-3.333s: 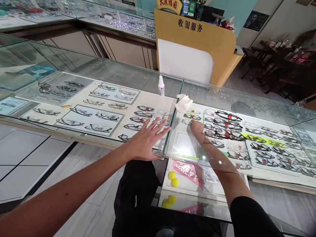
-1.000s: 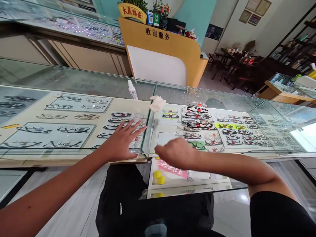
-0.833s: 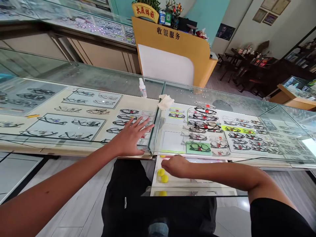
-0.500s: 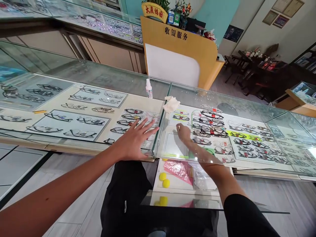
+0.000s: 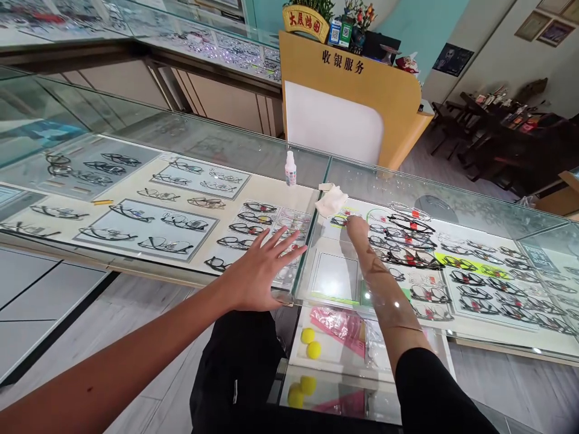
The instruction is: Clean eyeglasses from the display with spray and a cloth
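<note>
glasses: pair (image 5: pixel 338 221) inside the case, under the glass top, just beside the right fingers
right hand: (image 5: pixel 357 228) reaches in under the glass, fingers curled in; grip cannot be told
left hand: (image 5: pixel 260 271) open, fingers spread, over the glass top by the seam (image 5: pixel 312 241); nothing seen in it
snag risk: packed frames (image 5: pixel 409 241) beside the right forearm; a sideways pull could likely drag or stack them
knock risk: arm lifted too early could hit the underside or near edge of the glass
pressure risk: leaning hard with the left palm near the seam might shift or smear the pane
cloth: (image 5: pixel 331 202) lies on top, close above the reach; probably blocks some of the view
bottle: (image 5: pixel 290 170) upright on the glass, well apart from both hands; a wide left sweep could tip it
drawer: (image 5: pixel 335 369) open below the right arm, yellow balls (image 5: pixel 313 349) and pink bag (image 5: pixel 339 325) inside; low elbow might catch its rim
room: best over the framed card (image 5: pixel 335 277), toward the body; tighter rightward
</note>
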`<state>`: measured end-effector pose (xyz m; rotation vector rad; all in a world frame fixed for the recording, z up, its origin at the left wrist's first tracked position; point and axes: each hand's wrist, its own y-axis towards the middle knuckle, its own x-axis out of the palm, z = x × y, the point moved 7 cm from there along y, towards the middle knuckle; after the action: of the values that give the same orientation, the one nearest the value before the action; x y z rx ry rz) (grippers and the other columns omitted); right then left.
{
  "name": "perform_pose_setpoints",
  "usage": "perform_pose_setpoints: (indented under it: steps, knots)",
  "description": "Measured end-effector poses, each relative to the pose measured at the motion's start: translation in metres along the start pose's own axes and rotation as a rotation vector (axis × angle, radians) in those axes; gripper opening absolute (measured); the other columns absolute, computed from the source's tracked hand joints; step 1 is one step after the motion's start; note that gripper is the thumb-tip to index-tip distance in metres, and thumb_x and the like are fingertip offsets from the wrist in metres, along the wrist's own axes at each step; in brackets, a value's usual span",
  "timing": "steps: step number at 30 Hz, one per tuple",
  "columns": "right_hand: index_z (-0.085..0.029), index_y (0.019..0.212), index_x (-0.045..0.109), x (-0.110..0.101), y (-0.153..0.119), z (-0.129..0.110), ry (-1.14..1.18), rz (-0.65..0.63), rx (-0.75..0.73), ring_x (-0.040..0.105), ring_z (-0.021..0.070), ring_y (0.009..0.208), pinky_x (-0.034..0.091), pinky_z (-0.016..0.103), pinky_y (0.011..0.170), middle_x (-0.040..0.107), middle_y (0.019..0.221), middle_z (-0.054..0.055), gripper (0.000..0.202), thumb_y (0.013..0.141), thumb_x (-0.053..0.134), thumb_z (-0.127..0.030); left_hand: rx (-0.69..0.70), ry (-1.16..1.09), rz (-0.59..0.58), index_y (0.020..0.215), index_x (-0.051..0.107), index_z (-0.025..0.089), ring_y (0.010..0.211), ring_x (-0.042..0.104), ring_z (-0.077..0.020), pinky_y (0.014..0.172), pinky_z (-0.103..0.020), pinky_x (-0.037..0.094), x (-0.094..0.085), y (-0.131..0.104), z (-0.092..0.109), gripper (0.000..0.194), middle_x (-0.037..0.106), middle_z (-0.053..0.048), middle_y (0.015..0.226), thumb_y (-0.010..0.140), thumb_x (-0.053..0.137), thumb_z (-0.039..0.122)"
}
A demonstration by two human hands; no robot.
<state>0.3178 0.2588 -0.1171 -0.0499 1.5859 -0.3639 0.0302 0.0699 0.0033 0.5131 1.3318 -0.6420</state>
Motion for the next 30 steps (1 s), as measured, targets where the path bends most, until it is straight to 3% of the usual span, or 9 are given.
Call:
perform_pose_setpoints:
  steps: [5,9,14,18,21,26,30]
  knots:
    - [-0.014,0.129,0.073,-0.008,-0.009,-0.005,-0.039,0.018,-0.050,0.074,0.0259,0.112,0.049,0.030,0.085,0.076,0.118,0.024,0.038,0.101,0.047,-0.011,-0.002,0.007,0.007,0.173,0.027,0.029,0.167,0.009,-0.0439,0.135,-0.063,0.005,-0.001,0.000,0.000,0.120,0.015,-0.010,0.182,0.072,0.079,0.069]
    - [-0.015,0.143,0.062,-0.022,-0.040,-0.012,-0.061,0.068,-0.108,0.074,0.0289,0.110,0.050,0.033,0.085,0.076,0.119,0.025,0.042,0.106,0.041,-0.014,-0.002,-0.001,-0.006,0.173,0.026,0.030,0.167,0.010,-0.0446,0.134,-0.064,0.007,-0.001,0.000,0.000,0.121,0.017,-0.010,0.181,0.072,0.078,0.072]
    - [-0.019,0.153,0.050,-0.010,-0.121,-0.026,-0.087,0.005,-0.265,0.075,0.0278,0.104,0.052,0.034,0.084,0.078,0.115,0.020,0.047,0.109,0.035,-0.018,0.010,0.003,0.017,0.173,0.026,0.028,0.168,0.008,-0.0433,0.135,-0.063,0.008,0.000,0.001,0.000,0.123,0.013,-0.010,0.182,0.071,0.077,0.074]
    - [-0.025,0.138,0.064,0.019,-0.208,-0.031,-0.107,-0.157,-0.413,0.078,0.0250,0.096,0.054,0.033,0.078,0.082,0.106,0.012,0.037,0.107,0.044,-0.022,0.008,0.033,0.029,0.173,0.027,0.028,0.168,0.009,-0.0415,0.135,-0.060,0.007,0.000,0.001,0.000,0.121,0.012,-0.009,0.182,0.070,0.081,0.059]
    - [-0.024,0.119,0.073,0.029,-0.261,-0.024,-0.118,-0.234,-0.487,0.079,0.0263,0.094,0.055,0.034,0.077,0.082,0.102,0.010,0.027,0.106,0.050,-0.026,0.005,0.045,0.023,0.172,0.029,0.027,0.168,0.010,-0.0413,0.135,-0.060,0.008,-0.001,0.001,0.002,0.118,0.015,-0.010,0.182,0.070,0.081,0.053]
    - [-0.020,0.116,0.074,0.012,-0.320,-0.007,-0.177,-0.289,-0.595,0.080,0.0321,0.094,0.056,0.038,0.073,0.082,0.103,0.015,0.028,0.104,0.049,-0.027,-0.004,0.057,0.007,0.171,0.033,0.025,0.168,0.009,-0.0398,0.136,-0.059,0.008,-0.002,0.004,0.004,0.114,0.015,-0.010,0.182,0.069,0.079,0.047]
    - [-0.021,0.113,0.076,-0.028,-0.361,-0.001,-0.242,-0.312,-0.665,0.080,0.0335,0.087,0.052,0.037,0.065,0.082,0.095,0.016,0.025,0.099,0.056,-0.023,0.002,0.061,0.012,0.170,0.033,0.025,0.168,0.009,-0.0400,0.136,-0.058,0.008,-0.001,0.004,0.003,0.114,0.014,-0.010,0.182,0.068,0.079,0.046]
